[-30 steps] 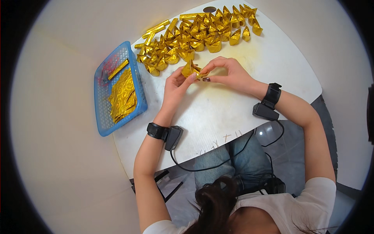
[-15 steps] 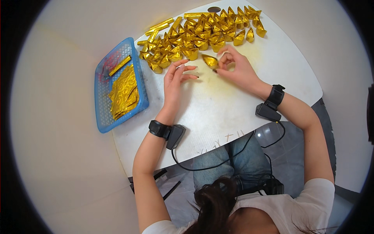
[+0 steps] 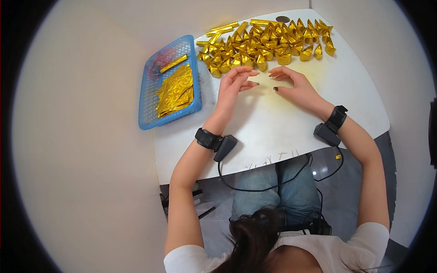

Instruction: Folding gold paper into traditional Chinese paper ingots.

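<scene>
The nearest folded piece [image 3: 261, 63] stood at the lower edge of the gold cluster, in the upper middle of the frame, just above the gap between the hands. It was shiny gold foil, narrow and creased, with a point at its upper end and a rounded lower end. The folded pieces [image 3: 283, 59] behind it had the same bright, crinkled finish and peaked, boat-like shapes; they sat packed in uneven rows, many overlapping, so that their lower parts were partly hidden.

The left hand [image 3: 233, 88] had its fingers loosely curled and its grip parted, the fingertips near the nearest folded piece; whether they touched it could not be told. The right hand [image 3: 298, 88] faced it, its grip likewise parted, thumb well apart from the bent fingers.

Flat gold strips [image 3: 222, 29] bordered the cluster at its upper left, and another long strip [image 3: 265, 22] lay along its top, beside a dark oval spot [image 3: 282, 19] on the white worktop [image 3: 273, 132]. A blue perforated basket [image 3: 197, 91] closed off the cluster's left side; it held a stack of gold sheets [image 3: 176, 93] and a gold bar-shaped fold [image 3: 174, 63]. Both wrists wore black straps with boxes, and a black cable [image 3: 246, 189] looped below the worktop's lower edge, across the blue jeans [image 3: 257, 182].
</scene>
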`<move>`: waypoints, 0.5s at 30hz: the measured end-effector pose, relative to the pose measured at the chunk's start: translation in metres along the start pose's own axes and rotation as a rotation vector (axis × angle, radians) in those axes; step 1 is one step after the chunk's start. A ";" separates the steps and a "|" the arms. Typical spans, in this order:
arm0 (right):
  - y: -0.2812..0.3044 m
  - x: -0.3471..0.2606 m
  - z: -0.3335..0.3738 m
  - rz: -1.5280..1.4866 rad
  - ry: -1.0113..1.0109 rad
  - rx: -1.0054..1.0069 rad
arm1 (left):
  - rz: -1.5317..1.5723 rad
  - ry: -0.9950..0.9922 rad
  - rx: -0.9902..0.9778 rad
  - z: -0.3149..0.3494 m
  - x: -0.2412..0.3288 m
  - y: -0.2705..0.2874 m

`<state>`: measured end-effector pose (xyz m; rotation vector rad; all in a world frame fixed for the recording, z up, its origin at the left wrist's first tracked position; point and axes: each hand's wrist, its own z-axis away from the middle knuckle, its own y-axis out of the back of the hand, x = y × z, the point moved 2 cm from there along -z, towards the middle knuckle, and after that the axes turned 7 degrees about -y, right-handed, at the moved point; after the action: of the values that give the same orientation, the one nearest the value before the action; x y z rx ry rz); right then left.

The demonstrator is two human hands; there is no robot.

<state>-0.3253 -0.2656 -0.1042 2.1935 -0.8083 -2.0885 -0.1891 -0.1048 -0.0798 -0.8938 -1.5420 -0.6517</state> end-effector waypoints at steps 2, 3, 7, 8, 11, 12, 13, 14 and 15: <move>-0.003 0.000 -0.001 -0.005 0.003 -0.035 | -0.129 -0.061 -0.030 0.005 0.022 0.002; -0.002 0.001 0.000 -0.031 -0.008 -0.029 | -0.236 -0.112 -0.074 0.006 0.034 0.000; 0.002 0.007 -0.001 -0.073 0.002 0.019 | -0.565 -0.007 -0.174 0.003 0.096 0.026; 0.002 0.007 -0.001 -0.073 0.017 0.035 | -0.580 -0.002 -0.172 0.000 0.107 0.038; 0.002 0.010 -0.002 -0.067 0.037 0.032 | -0.855 0.143 -0.183 -0.012 0.140 0.081; 0.000 0.009 -0.004 -0.084 0.048 0.027 | -1.177 0.238 -0.216 -0.016 0.142 0.105; 0.000 0.011 -0.004 -0.067 0.043 0.025 | -1.490 0.328 -0.257 -0.021 0.140 0.120; 0.001 0.013 -0.004 -0.049 0.039 0.024 | -1.499 0.328 -0.258 -0.023 0.138 0.127; 0.000 0.013 -0.003 -0.056 0.045 0.026 | -1.561 0.425 -0.465 -0.022 0.134 0.131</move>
<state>-0.3223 -0.2710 -0.1161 2.2937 -0.7836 -2.0565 -0.0716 -0.0266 0.0452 0.3673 -1.4711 -2.1803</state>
